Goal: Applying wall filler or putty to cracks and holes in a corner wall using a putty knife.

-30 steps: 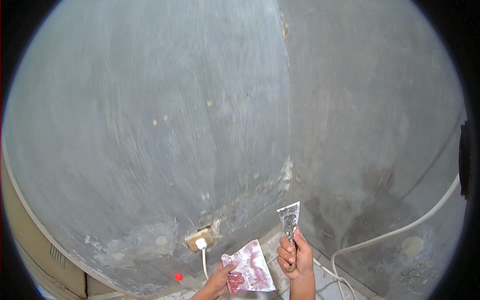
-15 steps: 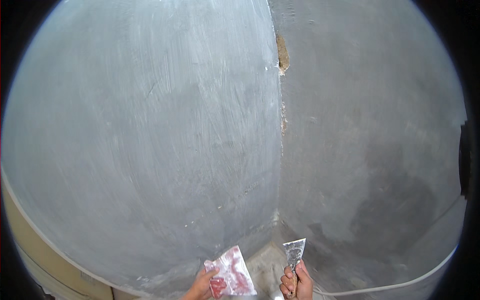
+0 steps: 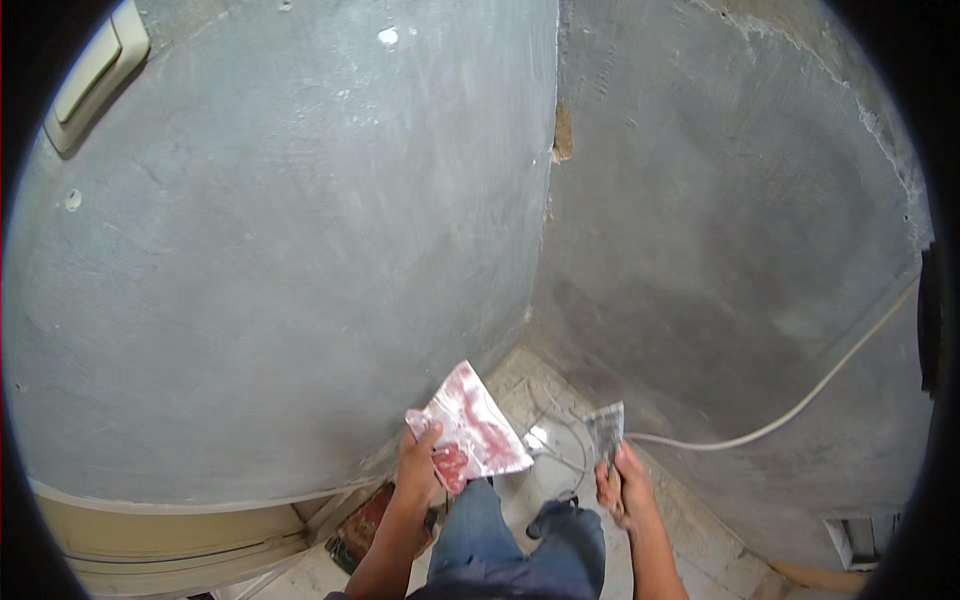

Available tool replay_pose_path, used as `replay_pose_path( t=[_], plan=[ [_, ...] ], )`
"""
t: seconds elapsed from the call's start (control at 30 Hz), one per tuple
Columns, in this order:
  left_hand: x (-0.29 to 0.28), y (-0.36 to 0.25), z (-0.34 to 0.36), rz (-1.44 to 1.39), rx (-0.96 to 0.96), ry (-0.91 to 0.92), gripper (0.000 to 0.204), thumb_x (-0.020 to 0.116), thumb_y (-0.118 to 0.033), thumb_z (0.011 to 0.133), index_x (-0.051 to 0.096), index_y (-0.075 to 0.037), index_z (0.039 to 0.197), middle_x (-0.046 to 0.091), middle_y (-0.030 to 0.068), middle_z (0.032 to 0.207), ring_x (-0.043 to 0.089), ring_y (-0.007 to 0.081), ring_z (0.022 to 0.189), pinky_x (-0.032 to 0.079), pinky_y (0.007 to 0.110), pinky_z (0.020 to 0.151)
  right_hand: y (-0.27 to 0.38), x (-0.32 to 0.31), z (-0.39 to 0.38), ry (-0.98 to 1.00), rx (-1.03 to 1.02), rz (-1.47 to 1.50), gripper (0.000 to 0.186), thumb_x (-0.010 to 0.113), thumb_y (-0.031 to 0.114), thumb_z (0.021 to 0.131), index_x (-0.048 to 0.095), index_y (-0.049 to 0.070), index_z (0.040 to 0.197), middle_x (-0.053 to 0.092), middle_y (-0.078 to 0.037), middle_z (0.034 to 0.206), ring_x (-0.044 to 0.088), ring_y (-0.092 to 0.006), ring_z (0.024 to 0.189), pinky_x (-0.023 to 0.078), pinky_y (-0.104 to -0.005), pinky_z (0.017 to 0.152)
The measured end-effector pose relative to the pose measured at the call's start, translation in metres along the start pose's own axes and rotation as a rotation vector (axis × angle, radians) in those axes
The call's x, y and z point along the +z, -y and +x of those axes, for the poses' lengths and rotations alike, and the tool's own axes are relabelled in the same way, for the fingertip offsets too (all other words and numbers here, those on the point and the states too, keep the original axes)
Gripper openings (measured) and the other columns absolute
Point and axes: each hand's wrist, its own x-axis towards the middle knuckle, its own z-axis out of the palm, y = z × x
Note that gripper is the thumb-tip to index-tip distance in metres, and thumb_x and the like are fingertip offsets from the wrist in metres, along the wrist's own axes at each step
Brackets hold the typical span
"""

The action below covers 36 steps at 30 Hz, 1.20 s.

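Note:
My left hand (image 3: 418, 462) grips a wide red plastic spreader (image 3: 480, 425) by its lower left part, its flat face smeared with white filler. To the right, my right hand (image 3: 630, 488) is closed around the handle of a putty knife (image 3: 606, 430). The knife's blade points up and is coated with grey residue. Both tools are held in front of my legs, apart from each other and seemingly off the walls. Ahead, two grey plastered walls (image 3: 300, 270) meet in a corner, where a brown chipped hole (image 3: 563, 133) shows at the edge.
A pale cable (image 3: 775, 430) runs along the right wall, with thin wires (image 3: 575, 435) on the dusty floor (image 3: 522, 385). A light switch (image 3: 98, 75) sits at upper left. Beside my left forearm lies a worn red object (image 3: 362, 525). A beige panel (image 3: 180, 540) borders the lower left.
The view has tilted down, bringing my legs, the floor and the switch into sight. Both hands appear higher in the picture, still holding the spreader and putty knife.

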Motion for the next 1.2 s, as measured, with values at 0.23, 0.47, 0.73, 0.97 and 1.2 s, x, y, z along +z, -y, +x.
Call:
replay_pose_path(
  t=[0.23, 0.47, 0.73, 0.97, 1.2],
  plan=[
    [0.007, -0.013, 0.01, -0.143, -0.028, 0.035, 0.029, 0.057, -0.014, 0.092, 0.054, 0.002, 0.115, 0.063, 0.0104, 0.105, 0.065, 0.0205, 0.089, 0.055, 0.036, 0.079, 0.075, 0.056, 0.111, 0.008, -0.11, -0.194, 0.045, 0.043, 0.028, 0.101, 0.039, 0.01, 0.142, 0.053, -0.001, 0.075, 0.042, -0.0081, 0.049, 0.038, -0.0242, 0.039],
    [0.001, -0.01, 0.014, -0.128, -0.073, 0.018, 0.026, 0.057, -0.013, 0.092, 0.055, 0.002, 0.114, 0.063, 0.0096, 0.103, 0.065, 0.02, 0.089, 0.054, 0.035, 0.079, 0.126, 0.079, 0.214, -0.153, -0.188, -0.44, 0.047, 0.046, 0.025, 0.1, 0.037, 0.011, 0.145, 0.049, 0.001, 0.072, 0.04, -0.0081, 0.048, 0.035, -0.0244, 0.038],
    [0.013, -0.016, 0.004, -0.225, -0.119, -0.213, 0.026, 0.057, -0.013, 0.092, 0.054, 0.0, 0.115, 0.063, 0.0085, 0.102, 0.065, 0.0198, 0.086, 0.054, 0.034, 0.077, 0.139, 0.094, 0.268, -0.258, -0.235, -0.521, 0.04, 0.052, 0.023, 0.098, 0.05, 0.01, 0.136, 0.048, 0.003, 0.068, 0.04, -0.0073, 0.046, 0.032, -0.0229, 0.037],
    [0.031, -0.026, -0.004, -0.192, -0.138, -0.256, 0.025, 0.057, -0.013, 0.091, 0.054, -0.001, 0.114, 0.064, 0.0074, 0.097, 0.065, 0.0171, 0.075, 0.055, 0.031, 0.064, 0.122, 0.128, 0.267, -0.323, -0.295, -0.454, 0.041, 0.052, 0.023, 0.099, 0.049, 0.009, 0.137, 0.047, 0.003, 0.069, 0.037, -0.0064, 0.046, 0.031, -0.0238, 0.036],
    [0.046, -0.036, -0.003, -0.156, -0.072, -0.194, 0.026, 0.057, -0.014, 0.092, 0.055, 0.001, 0.113, 0.065, 0.008, 0.095, 0.065, 0.0169, 0.076, 0.055, 0.031, 0.065, 0.125, 0.143, 0.253, -0.389, -0.34, -0.463, 0.038, 0.049, 0.021, 0.099, 0.051, 0.007, 0.135, 0.045, 0.003, 0.068, 0.036, -0.0059, 0.044, 0.029, -0.0229, 0.035]
  ],
)
